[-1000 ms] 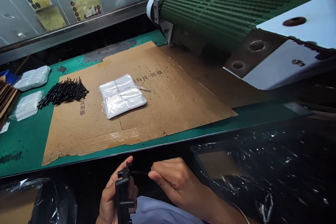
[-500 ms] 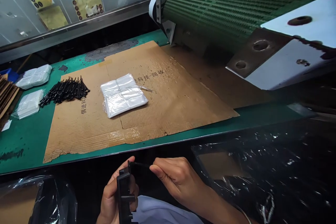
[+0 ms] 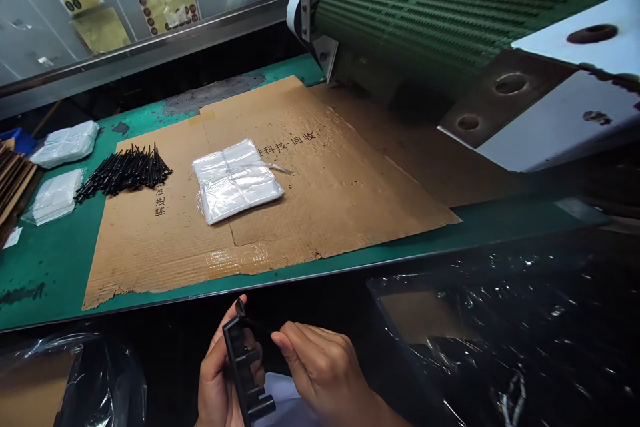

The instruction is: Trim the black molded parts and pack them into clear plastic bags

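Below the table's front edge, my left hand point(image 3: 216, 373) grips a black plastic bracket point(image 3: 245, 373), held upright and tilted a little. My right hand point(image 3: 317, 367) pinches a thin black pin point(image 3: 257, 325) whose far end meets the top of the bracket. Both hands sit close together over my lap. On the cardboard sheet point(image 3: 325, 193) lie a pile of black pins point(image 3: 125, 172) at the left and a stack of clear plastic bags point(image 3: 235, 180) near the middle.
A green conveyor belt point(image 3: 425, 7) on a metal frame overhangs the table point(image 3: 45, 267) at the right. More clear bag stacks point(image 3: 65, 145) lie at the far left. Boxes lined with black plastic point(image 3: 500, 333) stand at my right and lower left.
Both hands have dropped a little and moved closer. The bracket has tilted, its top leaning left. The pin looks shorter between my right fingers and the bracket.
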A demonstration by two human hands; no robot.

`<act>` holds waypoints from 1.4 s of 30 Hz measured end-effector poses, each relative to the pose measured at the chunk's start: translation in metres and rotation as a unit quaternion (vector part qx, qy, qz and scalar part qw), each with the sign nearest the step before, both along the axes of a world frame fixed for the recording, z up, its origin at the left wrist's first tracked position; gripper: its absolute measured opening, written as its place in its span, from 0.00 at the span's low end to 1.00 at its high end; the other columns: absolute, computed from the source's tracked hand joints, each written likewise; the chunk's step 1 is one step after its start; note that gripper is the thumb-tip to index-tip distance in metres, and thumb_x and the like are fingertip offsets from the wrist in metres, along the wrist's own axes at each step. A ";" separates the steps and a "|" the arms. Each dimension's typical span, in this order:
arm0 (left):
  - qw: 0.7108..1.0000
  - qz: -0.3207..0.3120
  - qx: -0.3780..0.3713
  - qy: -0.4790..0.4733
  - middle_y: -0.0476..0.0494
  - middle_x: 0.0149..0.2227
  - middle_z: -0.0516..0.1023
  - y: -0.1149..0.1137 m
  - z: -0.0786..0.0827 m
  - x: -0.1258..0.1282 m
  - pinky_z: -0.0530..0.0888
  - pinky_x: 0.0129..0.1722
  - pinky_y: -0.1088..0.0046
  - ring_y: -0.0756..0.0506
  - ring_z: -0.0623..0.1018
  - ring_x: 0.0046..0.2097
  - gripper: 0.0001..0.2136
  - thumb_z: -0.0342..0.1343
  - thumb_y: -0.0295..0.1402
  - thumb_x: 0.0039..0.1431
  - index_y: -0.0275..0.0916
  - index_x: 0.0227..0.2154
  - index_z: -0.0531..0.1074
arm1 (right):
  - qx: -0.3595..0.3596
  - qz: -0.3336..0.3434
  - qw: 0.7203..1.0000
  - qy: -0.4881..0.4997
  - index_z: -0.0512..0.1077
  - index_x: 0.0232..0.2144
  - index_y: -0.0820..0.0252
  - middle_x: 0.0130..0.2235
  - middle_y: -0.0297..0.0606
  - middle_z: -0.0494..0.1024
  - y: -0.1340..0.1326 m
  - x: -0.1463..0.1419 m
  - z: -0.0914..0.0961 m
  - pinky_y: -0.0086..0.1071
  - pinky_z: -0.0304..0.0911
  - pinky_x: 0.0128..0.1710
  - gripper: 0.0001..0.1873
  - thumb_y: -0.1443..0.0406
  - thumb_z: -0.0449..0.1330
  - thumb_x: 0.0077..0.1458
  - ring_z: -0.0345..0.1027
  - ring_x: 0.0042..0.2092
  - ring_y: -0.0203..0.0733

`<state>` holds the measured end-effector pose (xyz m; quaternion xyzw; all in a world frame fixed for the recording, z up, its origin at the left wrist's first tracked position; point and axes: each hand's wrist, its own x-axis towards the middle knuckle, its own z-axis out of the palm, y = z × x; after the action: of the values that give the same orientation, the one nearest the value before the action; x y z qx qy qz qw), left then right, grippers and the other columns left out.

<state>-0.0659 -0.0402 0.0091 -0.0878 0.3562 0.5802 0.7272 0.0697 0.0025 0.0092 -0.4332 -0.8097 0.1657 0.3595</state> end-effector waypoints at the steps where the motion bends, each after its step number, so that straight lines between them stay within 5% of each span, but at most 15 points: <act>1: 1.000 0.006 -0.001 0.000 0.53 0.19 0.62 0.000 0.000 0.000 0.59 0.17 0.85 0.57 0.60 0.19 0.16 0.59 0.29 0.50 0.41 0.44 0.73 | -0.006 -0.013 1.000 0.001 0.58 0.17 0.59 0.16 0.27 0.58 0.002 0.001 -0.002 0.27 0.45 0.18 0.22 0.65 0.43 0.65 0.50 0.16 0.29; 7: 1.000 0.023 -0.010 -0.014 0.50 0.20 0.65 0.002 0.007 0.002 0.60 0.17 0.84 0.56 0.61 0.20 0.17 0.59 0.27 0.48 0.40 0.44 0.73 | -0.102 -0.002 0.991 0.083 0.54 0.18 0.58 0.17 0.26 0.53 0.012 0.010 -0.004 0.26 0.45 0.18 0.21 0.64 0.43 0.64 0.46 0.18 0.29; 12: 1.000 0.008 -0.007 -0.026 0.51 0.18 0.64 0.003 0.008 0.002 0.58 0.16 0.85 0.56 0.61 0.19 0.16 0.59 0.28 0.48 0.40 0.43 0.74 | -0.282 0.034 0.941 0.185 0.57 0.19 0.58 0.19 0.26 0.53 0.013 0.010 0.009 0.25 0.46 0.18 0.22 0.57 0.41 0.63 0.47 0.20 0.30; 16: 0.999 0.013 -0.031 -0.040 0.51 0.19 0.66 -0.001 0.001 0.004 0.61 0.17 0.84 0.55 0.63 0.20 0.16 0.61 0.29 0.48 0.40 0.43 0.74 | -0.348 0.067 0.905 0.235 0.62 0.24 0.59 0.20 0.27 0.61 0.013 0.000 0.019 0.23 0.52 0.17 0.18 0.52 0.52 0.55 0.52 0.20 0.30; 21: 0.998 0.042 -0.056 0.001 0.44 0.32 0.76 -0.005 -0.003 0.008 0.67 0.22 0.79 0.54 0.67 0.21 0.17 0.58 0.26 0.49 0.43 0.44 0.73 | -0.323 0.054 0.928 0.180 0.68 0.31 0.59 0.25 0.33 0.72 0.012 -0.015 0.025 0.24 0.62 0.23 0.06 0.63 0.55 0.52 0.65 0.23 0.33; 27: 0.998 -0.002 -0.035 0.044 0.51 0.22 0.70 -0.008 0.002 0.006 0.57 0.15 0.87 0.58 0.61 0.17 0.18 0.62 0.26 0.46 0.49 0.42 0.74 | -0.278 0.055 0.943 0.176 0.68 0.38 0.61 0.23 0.30 0.70 0.016 -0.016 0.029 0.23 0.59 0.20 0.09 0.67 0.52 0.54 0.61 0.20 0.31; 34: 0.993 -0.079 -0.045 0.078 0.56 0.15 0.61 -0.012 0.003 0.002 0.52 0.14 0.84 0.58 0.55 0.15 0.19 0.63 0.36 0.46 0.43 0.44 0.71 | -0.324 0.074 0.926 0.181 0.69 0.26 0.63 0.19 0.30 0.64 0.023 -0.013 0.025 0.24 0.50 0.17 0.10 0.70 0.48 0.49 0.55 0.19 0.30; 39: 0.994 -0.105 -0.037 -0.016 0.55 0.18 0.64 -0.012 0.004 -0.001 0.49 0.14 0.83 0.59 0.51 0.14 0.21 0.64 0.36 0.45 0.45 0.44 0.69 | -0.346 0.030 0.910 0.227 0.70 0.27 0.65 0.17 0.27 0.59 0.024 -0.013 0.024 0.24 0.42 0.14 0.11 0.67 0.48 0.50 0.45 0.17 0.28; 42: 0.993 -0.104 -0.038 -0.034 0.55 0.19 0.65 -0.011 0.007 -0.002 0.47 0.14 0.84 0.60 0.51 0.15 0.21 0.64 0.35 0.45 0.46 0.45 0.68 | -0.354 0.038 0.906 0.230 0.71 0.29 0.65 0.19 0.30 0.64 0.025 -0.011 0.026 0.24 0.44 0.15 0.12 0.65 0.49 0.53 0.48 0.18 0.29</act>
<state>-0.0678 -0.0516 0.0164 -0.0975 0.3598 0.4844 0.7914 0.0583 0.0279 0.0351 -0.4506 -0.6085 0.5501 0.3522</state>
